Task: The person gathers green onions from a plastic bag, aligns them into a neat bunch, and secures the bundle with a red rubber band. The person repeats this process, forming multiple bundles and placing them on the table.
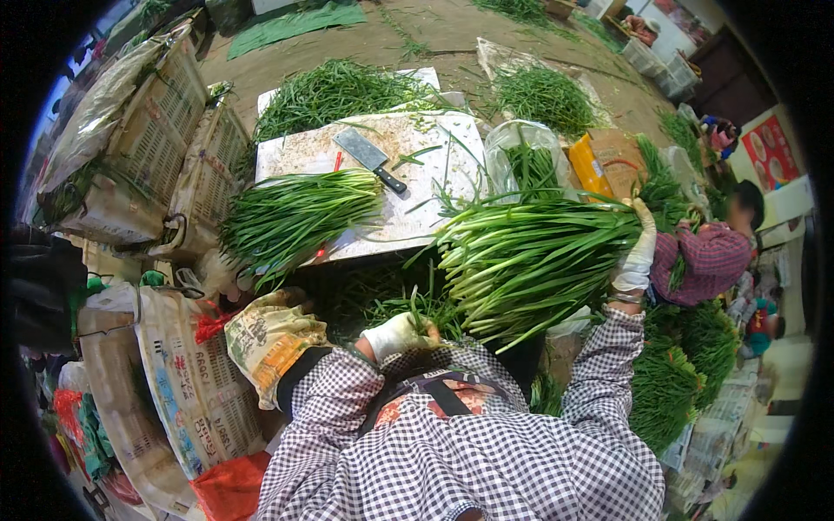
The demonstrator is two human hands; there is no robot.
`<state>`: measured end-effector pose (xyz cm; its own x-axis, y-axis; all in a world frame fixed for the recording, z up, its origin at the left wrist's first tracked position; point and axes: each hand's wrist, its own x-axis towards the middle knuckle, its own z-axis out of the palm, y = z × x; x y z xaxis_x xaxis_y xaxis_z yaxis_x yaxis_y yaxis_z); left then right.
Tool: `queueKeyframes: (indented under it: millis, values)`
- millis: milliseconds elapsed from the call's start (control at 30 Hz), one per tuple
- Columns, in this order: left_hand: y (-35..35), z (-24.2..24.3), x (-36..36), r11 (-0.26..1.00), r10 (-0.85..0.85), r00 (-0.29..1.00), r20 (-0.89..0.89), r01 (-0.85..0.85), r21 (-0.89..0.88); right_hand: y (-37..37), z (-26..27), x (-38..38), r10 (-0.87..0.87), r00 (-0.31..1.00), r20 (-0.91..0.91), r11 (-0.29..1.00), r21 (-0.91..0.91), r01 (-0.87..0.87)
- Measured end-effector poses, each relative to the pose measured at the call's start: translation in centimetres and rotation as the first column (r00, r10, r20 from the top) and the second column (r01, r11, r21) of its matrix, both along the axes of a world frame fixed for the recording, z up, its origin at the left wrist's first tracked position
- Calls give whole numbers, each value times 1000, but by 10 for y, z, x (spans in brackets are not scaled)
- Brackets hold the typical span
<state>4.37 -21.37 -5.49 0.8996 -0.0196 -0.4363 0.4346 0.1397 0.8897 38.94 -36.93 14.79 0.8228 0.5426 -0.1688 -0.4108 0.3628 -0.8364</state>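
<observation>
My right hand (pixel 640 241), in a white glove, grips a large bunch of garlic chives (pixel 534 260) by its leafy end. The pale stem ends fan out to the left and downward. My left hand (pixel 401 335), also gloved in white, is close to my waist with curled fingers. Green blades stand right at its fingertips; whether it grips them is unclear. On the stained white board (pixel 293 153) before me lies a second bunch of chives (pixel 303 218), pale ends to the right. A cleaver (pixel 365 151) with a black handle rests just behind that bunch.
Heaped greens (pixel 339 91) lie behind the board, beside a clear plastic bag (pixel 524 153) of chives. Plastic crates (pixel 150 124) stand at left, near woven sacks (pixel 189 365). A person in a checked shirt (pixel 704 260) sits at right by stacked green bundles (pixel 664 391).
</observation>
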Motion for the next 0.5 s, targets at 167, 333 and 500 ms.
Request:
queueKeyframes:
  millis: [167, 333, 500]
  values:
    - [-10, 8, 12, 817, 398, 879, 262, -210, -537, 5, -7, -6, 14, 999, -43, 1000, -22, -15]
    - [-19, 18, 36, 532, 610, 790, -56, -461, -710, 11, -11, -13, 21, 998, -53, 998, -55, -24]
    - [-13, 10, 27, 557, 687, 725, -42, -563, -611, 3, -4, -10, -13, 999, -39, 999, -49, 11]
